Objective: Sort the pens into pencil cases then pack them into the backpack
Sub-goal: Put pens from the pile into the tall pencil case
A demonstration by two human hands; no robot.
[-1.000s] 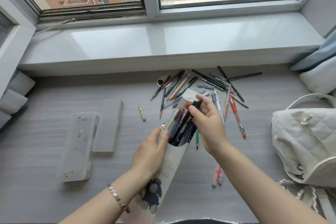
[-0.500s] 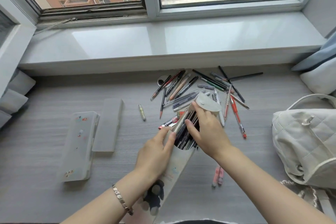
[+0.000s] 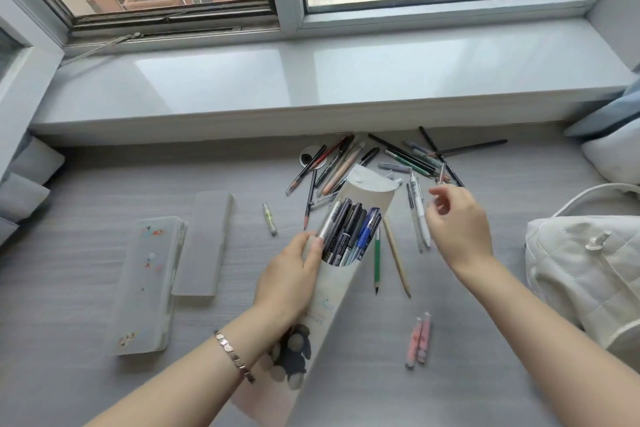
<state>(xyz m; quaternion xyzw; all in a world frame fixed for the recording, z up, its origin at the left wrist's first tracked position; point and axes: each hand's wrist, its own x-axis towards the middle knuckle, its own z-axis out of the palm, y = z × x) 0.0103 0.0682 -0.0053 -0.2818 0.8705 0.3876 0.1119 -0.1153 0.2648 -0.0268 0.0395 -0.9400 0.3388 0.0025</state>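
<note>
gripping pencil case point(image 3: 330, 289) in left hand point(image 3: 287, 279) fingers, right hand point(image 3: 458, 229) fingers loose, empty

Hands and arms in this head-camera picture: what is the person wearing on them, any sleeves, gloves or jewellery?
Both forearms are bare to the frame's edge: no sleeves or gloves show. The left hand has at its wrist a slim bracelet of pinkish metal links. The right hand and its wrist wear nothing visible, and no rings show on either hand.
</note>
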